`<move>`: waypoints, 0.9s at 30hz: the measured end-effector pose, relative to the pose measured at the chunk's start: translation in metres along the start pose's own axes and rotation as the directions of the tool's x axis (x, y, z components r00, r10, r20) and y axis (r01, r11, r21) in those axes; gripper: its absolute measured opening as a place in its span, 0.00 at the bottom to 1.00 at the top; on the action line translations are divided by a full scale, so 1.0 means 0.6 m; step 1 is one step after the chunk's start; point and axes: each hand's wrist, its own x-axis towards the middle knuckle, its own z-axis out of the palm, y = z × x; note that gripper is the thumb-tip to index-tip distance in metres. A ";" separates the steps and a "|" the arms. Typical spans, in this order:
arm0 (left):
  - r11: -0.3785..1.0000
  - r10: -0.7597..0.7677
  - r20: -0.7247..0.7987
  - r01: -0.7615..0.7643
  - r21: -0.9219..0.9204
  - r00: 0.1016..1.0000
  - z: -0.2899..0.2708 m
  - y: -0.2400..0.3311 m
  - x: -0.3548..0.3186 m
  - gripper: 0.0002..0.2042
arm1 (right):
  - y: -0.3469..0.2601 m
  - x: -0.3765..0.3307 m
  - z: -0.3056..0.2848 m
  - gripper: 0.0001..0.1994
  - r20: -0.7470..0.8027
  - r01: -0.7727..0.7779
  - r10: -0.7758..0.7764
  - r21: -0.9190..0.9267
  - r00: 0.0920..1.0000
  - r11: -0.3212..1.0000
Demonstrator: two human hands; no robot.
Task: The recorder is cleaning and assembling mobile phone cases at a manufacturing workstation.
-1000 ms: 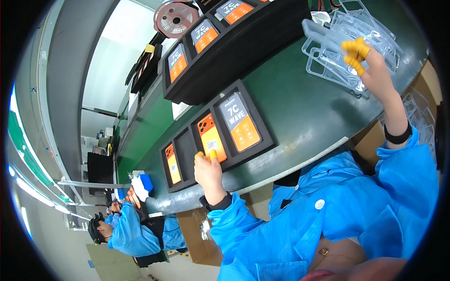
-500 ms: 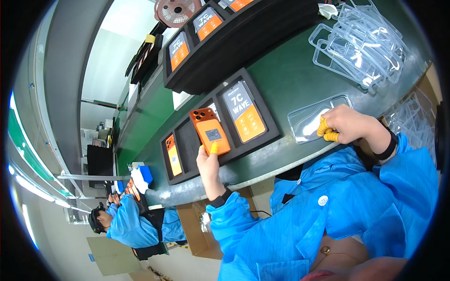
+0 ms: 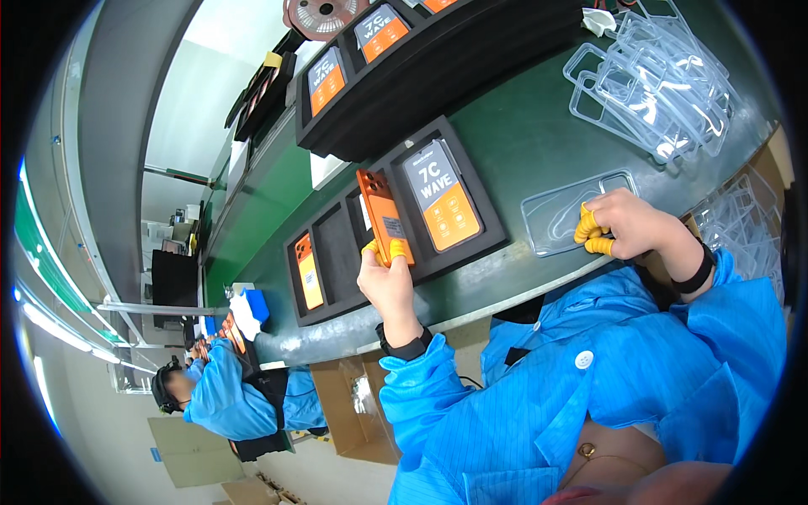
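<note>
My left hand (image 3: 389, 286), with yellow finger cots, grips an orange phone (image 3: 385, 210) by its lower end. The phone is tilted up on edge above a black foam tray (image 3: 337, 240). In the tray's left slot lies another orange phone (image 3: 308, 271); in its right slot lies a phone (image 3: 443, 195) with a grey-and-orange printed front. My right hand (image 3: 629, 225), also in yellow finger cots, pinches the near edge of a clear phone case (image 3: 545, 217) resting on the green bench. Its fingertips partly hide that edge.
Clear phone cases (image 3: 661, 88) are heaped at the far right, with more in a box (image 3: 749, 223) beside the bench. Stacked black trays (image 3: 438, 80) stand behind. A cardboard box (image 3: 362, 417) sits below the bench edge; a co-worker (image 3: 240, 391) in blue works at left.
My left hand has turned the orange phone from back facing up to steeply tilted on edge, and shifted slightly right. My right hand stays at the clear case.
</note>
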 end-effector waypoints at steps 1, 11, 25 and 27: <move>0.997 0.005 0.008 -0.006 0.081 1.000 -0.002 0.000 0.000 0.07 | 0.000 0.000 -0.001 0.07 0.006 -0.010 0.010 0.018 1.000 1.000; 0.924 0.374 -0.368 -0.378 0.065 0.851 0.013 0.037 -0.035 0.06 | -0.009 0.005 -0.012 0.12 0.007 -0.154 0.157 0.242 0.988 0.958; 0.784 0.549 0.116 -0.462 -0.415 0.827 0.092 0.151 -0.144 0.12 | -0.060 0.062 0.034 0.17 -0.205 -0.026 0.578 0.930 0.790 0.365; 0.804 0.556 0.204 -0.459 -0.378 0.806 0.101 0.158 -0.140 0.11 | -0.056 0.053 0.025 0.16 -0.286 0.012 0.591 0.906 0.754 0.423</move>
